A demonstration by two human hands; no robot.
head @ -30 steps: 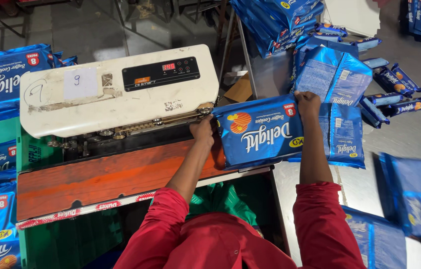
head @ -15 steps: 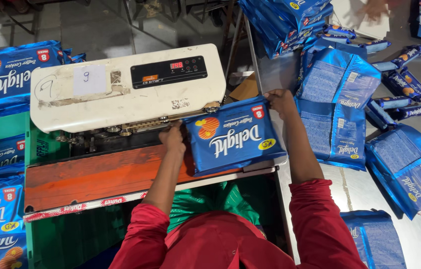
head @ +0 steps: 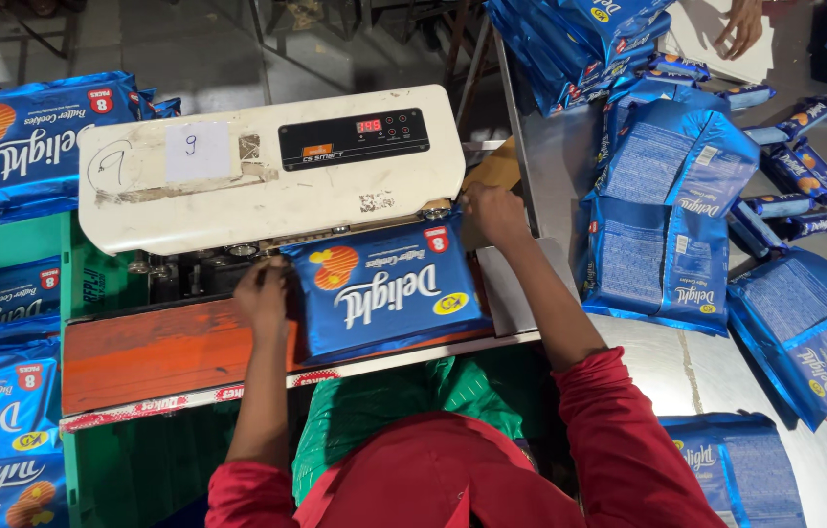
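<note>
So the blue biscuit pack (head: 384,293) is lying flat on the orange conveyor belt (head: 159,352), its top edge tucked right under the front lip of the cream-white sealing machine (head: 267,171). It's a glossy blue pouch with white lettering, an orange cookie picture in one corner and a small red badge near the other, printed side up and upside down to the wearer.

The left hand (head: 262,293) is pinching the pack's left edge, fingers curled onto it. The right hand (head: 493,210) sits at the top right corner, right by the machine's end; whether it's actually clamped on the corner or just pressing it, can't tell from here.

The belt runs over a green frame (head: 81,284), with bare orange belt open to the left of the pack. On the right there's a grey metal table (head: 648,357) with loose blue pouches (head: 672,220) flopped over it, and more stacked at the far end. Filled packs (head: 12,137) pile up on the left side too. Grey concrete floor (head: 169,39) beyond the machine, and another person's hand (head: 741,24) rests at the top right.
</note>
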